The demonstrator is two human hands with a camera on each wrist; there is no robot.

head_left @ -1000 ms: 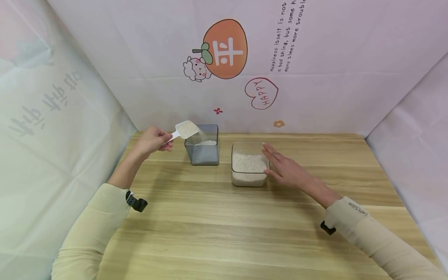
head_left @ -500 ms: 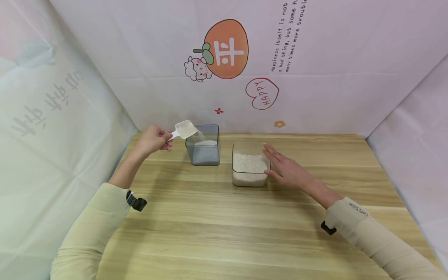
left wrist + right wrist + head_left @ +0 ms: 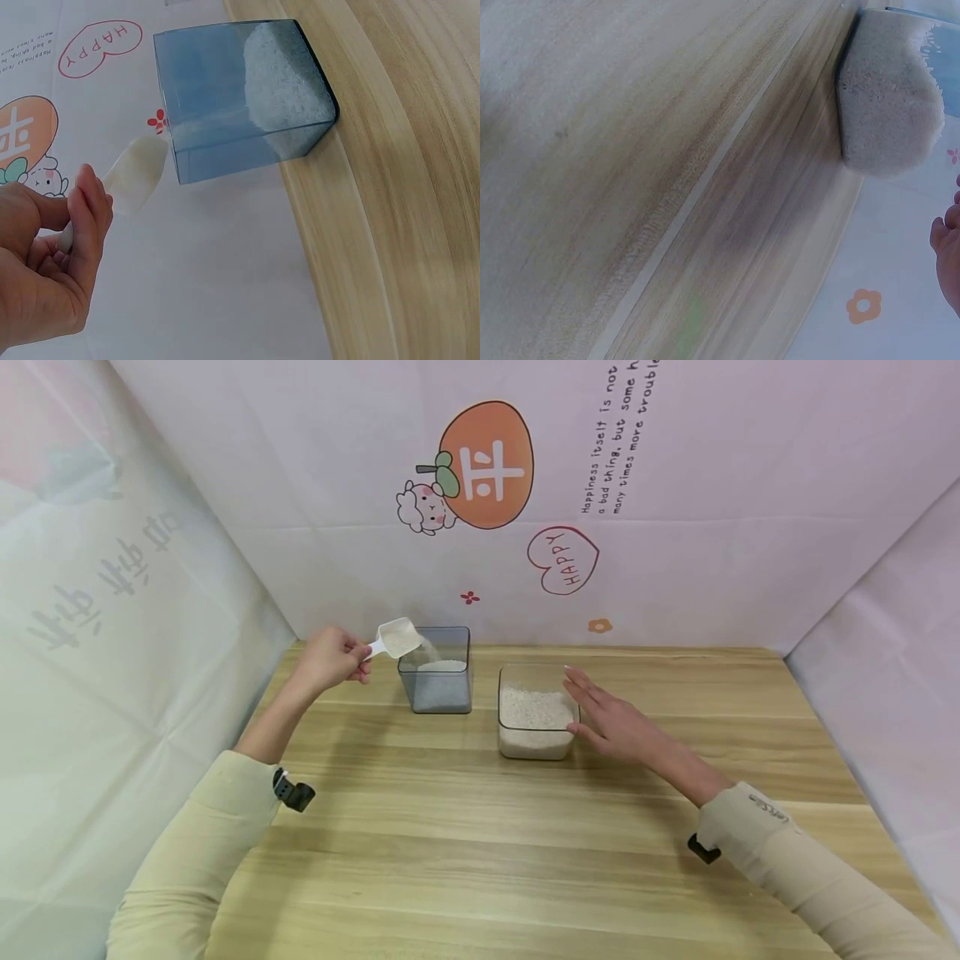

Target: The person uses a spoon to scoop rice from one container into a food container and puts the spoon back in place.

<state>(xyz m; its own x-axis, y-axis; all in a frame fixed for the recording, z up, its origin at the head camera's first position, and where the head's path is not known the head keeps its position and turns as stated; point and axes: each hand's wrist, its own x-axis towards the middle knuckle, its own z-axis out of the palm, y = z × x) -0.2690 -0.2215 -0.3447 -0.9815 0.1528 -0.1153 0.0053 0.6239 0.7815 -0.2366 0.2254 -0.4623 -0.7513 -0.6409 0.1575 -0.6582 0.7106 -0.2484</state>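
Observation:
My left hand (image 3: 328,660) pinches the handle of a white scoop (image 3: 399,637). The scoop tips over the left rim of a blue-tinted square container (image 3: 452,645), and pale grains stream from its lip. White grains partly fill that container. In the left wrist view, curled fingers (image 3: 88,217) surround the handle, with the scoop's bowl (image 3: 139,169) right by the rim. My right hand (image 3: 611,722) has its fingers extended at the right rim of a clear square container (image 3: 534,673) of rice-like grains. Only part of this hand shows in the right wrist view.
Both containers stand near the back of a wooden table (image 3: 480,852), a small gap between them. A white printed cloth wall (image 3: 337,560) rises directly behind, with more cloth at both sides. Dark straps (image 3: 292,791) sit on the sleeves.
Grains keep flowing from the tilted scoop into the blue-tinted container. The left hand and scoop shift only slightly; the right hand stays at the clear container.

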